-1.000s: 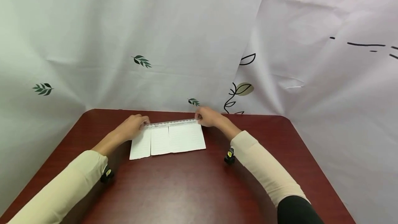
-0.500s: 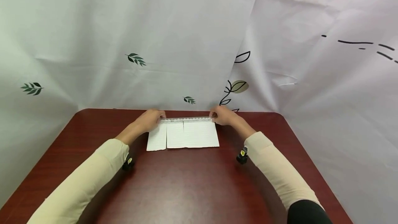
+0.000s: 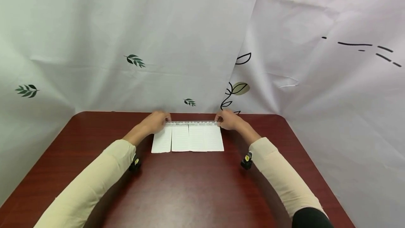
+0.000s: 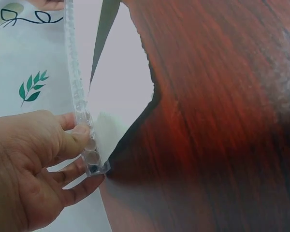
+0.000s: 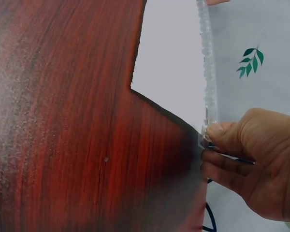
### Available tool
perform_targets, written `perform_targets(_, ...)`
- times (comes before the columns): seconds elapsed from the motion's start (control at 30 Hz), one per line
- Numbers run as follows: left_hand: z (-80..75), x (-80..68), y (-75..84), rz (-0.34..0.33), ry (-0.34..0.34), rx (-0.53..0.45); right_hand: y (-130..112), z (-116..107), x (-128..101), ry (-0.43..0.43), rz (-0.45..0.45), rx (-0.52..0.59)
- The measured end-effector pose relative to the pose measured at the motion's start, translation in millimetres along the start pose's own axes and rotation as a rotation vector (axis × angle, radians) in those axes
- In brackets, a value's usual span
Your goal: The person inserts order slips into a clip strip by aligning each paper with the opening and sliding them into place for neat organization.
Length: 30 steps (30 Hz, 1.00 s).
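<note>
A clear plastic strip [image 3: 193, 123] with a row of bumps lies along the far edge of white lined paper [image 3: 190, 139] on a dark red table [image 3: 196, 189]. My left hand [image 3: 165, 120] pinches the strip's left end between thumb and fingers [image 4: 79, 133]. My right hand [image 3: 219, 120] pinches its right end, with the fingertips [image 5: 215, 133] on it. In the left wrist view the strip [image 4: 76, 87] runs away over the paper [image 4: 121, 77]. The right wrist view shows the same strip [image 5: 207, 72] and paper [image 5: 169, 63]. The paper shows lengthwise splits or creases and a ragged edge.
A white cloth backdrop [image 3: 177, 45] with leaf prints hangs right behind the table's far edge, close to both hands. Bare tabletop stretches from the paper to the near edge and out to both sides. Small black cameras [image 3: 135, 163] sit on both wrists.
Both hands, with the strip and paper, have moved to the right across the table. The paper now lies squarer to the table's edge.
</note>
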State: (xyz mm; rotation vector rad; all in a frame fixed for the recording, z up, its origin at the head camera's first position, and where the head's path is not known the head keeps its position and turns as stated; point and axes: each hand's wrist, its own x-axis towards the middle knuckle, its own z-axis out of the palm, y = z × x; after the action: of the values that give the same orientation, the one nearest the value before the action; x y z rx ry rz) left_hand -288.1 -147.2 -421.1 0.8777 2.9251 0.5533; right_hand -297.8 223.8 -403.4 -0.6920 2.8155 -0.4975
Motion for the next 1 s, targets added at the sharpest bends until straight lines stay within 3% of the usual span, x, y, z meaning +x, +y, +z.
perform_targets(0.3,3.9,3.3,-1.3,0.018,0.007,-0.008,2,3,-2,0.009,0.021,0.008)
perform_targets(0.53,18.9,10.4,-24.1,0.06,0.049,0.006,2,5,-4,0.003,0.052,0.008)
perform_targets(0.6,14.3,8.0,-20.2,0.052,0.035,-0.005,2,5,-4,0.005,0.052,0.002)
perform_targets(0.83,31.6,19.0,-41.7,0.069,0.087,0.013,0,4,-2,0.014,0.039,-0.007)
perform_targets(0.97,19.8,12.8,-32.3,0.043,0.029,-0.03,-1,4,-4,0.002,0.059,-0.008)
perform_targets(1.0,21.7,13.0,-37.6,0.051,0.031,-0.044,-2,4,-6,0.005,0.065,-0.012)
